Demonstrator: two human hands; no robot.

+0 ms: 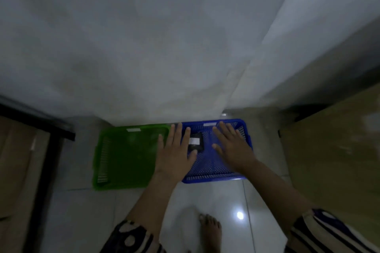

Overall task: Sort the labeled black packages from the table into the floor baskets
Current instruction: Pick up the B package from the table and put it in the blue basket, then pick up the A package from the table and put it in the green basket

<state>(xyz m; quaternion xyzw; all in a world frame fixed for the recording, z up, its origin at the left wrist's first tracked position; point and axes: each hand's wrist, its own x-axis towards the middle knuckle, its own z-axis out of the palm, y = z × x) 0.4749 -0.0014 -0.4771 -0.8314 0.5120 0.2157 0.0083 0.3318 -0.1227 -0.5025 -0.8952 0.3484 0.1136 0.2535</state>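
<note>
A black package (pixel 196 143) with a white label lies inside the blue floor basket (pixel 213 170), near its left side. My left hand (pixel 174 150) hovers flat with fingers spread over the gap between the two baskets, its thumb next to the package. My right hand (pixel 232 146) is spread palm down over the blue basket's right half. Neither hand holds anything. The green basket (pixel 123 156) stands to the left of the blue one, and I see nothing in it. Both baskets carry a small white label on the far rim.
A white cloth (pixel 164 47) hangs down from the table to the floor just behind the baskets. A dark frame (pixel 47 150) stands at left, a brown cardboard surface (pixel 339 150) at right. My bare foot (pixel 210 230) rests on the glossy white tiles.
</note>
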